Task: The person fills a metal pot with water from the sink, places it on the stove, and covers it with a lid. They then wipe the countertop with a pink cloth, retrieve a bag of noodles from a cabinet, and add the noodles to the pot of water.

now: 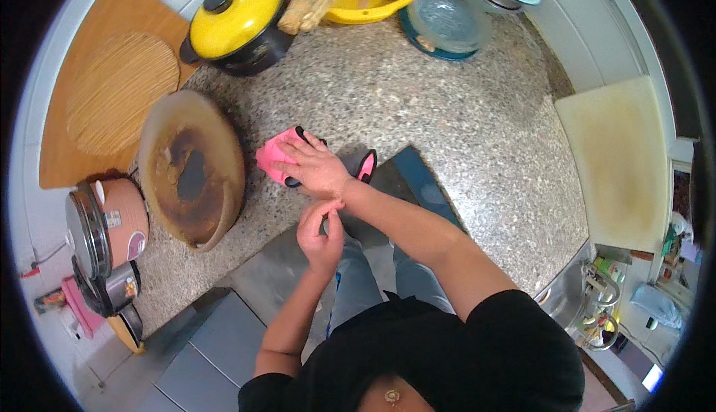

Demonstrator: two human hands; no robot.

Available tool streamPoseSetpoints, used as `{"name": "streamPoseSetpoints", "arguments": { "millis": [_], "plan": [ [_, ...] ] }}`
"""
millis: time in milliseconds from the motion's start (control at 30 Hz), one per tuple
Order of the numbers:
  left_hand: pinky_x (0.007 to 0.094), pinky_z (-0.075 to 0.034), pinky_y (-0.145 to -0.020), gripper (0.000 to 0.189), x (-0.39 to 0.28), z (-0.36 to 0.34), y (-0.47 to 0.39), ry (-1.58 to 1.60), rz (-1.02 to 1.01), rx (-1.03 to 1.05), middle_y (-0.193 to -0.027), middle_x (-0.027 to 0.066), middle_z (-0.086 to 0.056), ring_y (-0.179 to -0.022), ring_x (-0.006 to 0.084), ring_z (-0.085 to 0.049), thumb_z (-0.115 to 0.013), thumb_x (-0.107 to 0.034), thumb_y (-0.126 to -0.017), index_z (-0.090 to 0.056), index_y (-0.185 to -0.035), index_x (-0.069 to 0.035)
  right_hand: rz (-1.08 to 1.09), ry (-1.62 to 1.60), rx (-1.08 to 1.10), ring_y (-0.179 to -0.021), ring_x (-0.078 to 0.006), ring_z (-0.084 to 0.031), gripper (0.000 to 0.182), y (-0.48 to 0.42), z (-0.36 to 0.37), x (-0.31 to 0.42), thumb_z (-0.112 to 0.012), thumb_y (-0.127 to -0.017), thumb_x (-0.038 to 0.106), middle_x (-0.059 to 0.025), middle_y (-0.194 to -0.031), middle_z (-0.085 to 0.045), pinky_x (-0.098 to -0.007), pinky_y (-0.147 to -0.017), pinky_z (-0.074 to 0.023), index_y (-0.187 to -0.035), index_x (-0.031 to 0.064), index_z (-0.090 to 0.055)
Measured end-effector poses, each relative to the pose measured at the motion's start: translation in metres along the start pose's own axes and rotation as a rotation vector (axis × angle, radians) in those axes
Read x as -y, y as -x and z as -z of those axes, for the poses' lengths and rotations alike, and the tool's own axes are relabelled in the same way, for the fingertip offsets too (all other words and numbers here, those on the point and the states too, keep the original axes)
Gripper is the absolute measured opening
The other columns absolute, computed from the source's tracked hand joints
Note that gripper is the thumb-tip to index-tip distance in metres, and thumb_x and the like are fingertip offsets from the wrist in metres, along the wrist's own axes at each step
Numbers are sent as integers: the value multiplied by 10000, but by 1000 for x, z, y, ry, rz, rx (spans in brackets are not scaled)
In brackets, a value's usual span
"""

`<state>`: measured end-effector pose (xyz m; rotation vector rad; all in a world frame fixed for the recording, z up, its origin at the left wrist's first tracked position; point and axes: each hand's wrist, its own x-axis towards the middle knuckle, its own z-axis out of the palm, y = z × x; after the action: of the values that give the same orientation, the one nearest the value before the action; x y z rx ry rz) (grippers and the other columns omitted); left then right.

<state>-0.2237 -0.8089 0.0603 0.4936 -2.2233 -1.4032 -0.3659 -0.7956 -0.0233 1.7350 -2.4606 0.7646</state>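
My right hand [313, 166] is spread over a pink cloth [270, 156] with black edging and presses it on the speckled stone countertop [358, 87]. A grey piece with pink and black trim [367, 166] shows beside that wrist; whether it belongs to the cloth I cannot tell. Just below my right wrist is my left hand [321, 236], its thumb and fingertips drawn together, with nothing visible in them. Left of the cloth rests a large round vessel [168, 194], stained brown, with a curved handle on its near side.
A black pot with a yellow lid [238, 17], a yellow basin [358, 12] and a glass bowl [447, 17] line the back. A wooden board [56, 149] and a pink rice cooker [126, 219] stand left. At right are a cutting board [615, 166] and a metal sink [565, 303].
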Motion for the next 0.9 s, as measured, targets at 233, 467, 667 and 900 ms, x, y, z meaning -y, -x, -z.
{"name": "streamPoseSetpoints", "arguments": {
  "millis": [233, 467, 667, 900],
  "plan": [
    [301, -474, -831, 120, -16, -58, -38, -14, -45, 130, -924, 92, -682, -884, 205, -633, -574, -13, -875, -674, -941, -12, -671, 152, -147, -1348, -403, -336, 625, 126, 161, -130, -683, -758, 104, -191, -1410, -426, -482, -1141, -255, -1345, 108, -468],
    [413, -412, -963, 287, -3, -118, -69, -222, -235, 279, -1215, 143, -581, -1109, 342, -531, -599, -86, -853, -643, -1134, -44, -994, 767, -398, -1252, -420, -417, 526, 282, 211, -245, -609, -884, 322, -226, -1337, -462, -538, -1066, -286, -1323, 65, -476],
    [542, -195, -1125, 488, 7, -190, -138, -627, -331, 263, -1504, 168, -311, -1382, 427, -249, -539, -241, -917, -467, -1376, -91, -657, 221, -35, -1342, -424, -321, 623, 191, 158, -135, -683, -717, 146, -211, -1449, -346, -527, -1137, -231, -1317, 129, -516],
    [602, -126, -1128, 610, 19, -222, -148, -956, -294, 305, -1551, 151, -234, -1420, 424, -172, -460, -394, -938, -343, -1463, -104, -580, 51, -68, -1338, -368, -368, 581, 238, 211, -192, -751, -671, 152, -186, -1432, -390, -511, -1135, -258, -1227, 149, -580]
  ]
}}
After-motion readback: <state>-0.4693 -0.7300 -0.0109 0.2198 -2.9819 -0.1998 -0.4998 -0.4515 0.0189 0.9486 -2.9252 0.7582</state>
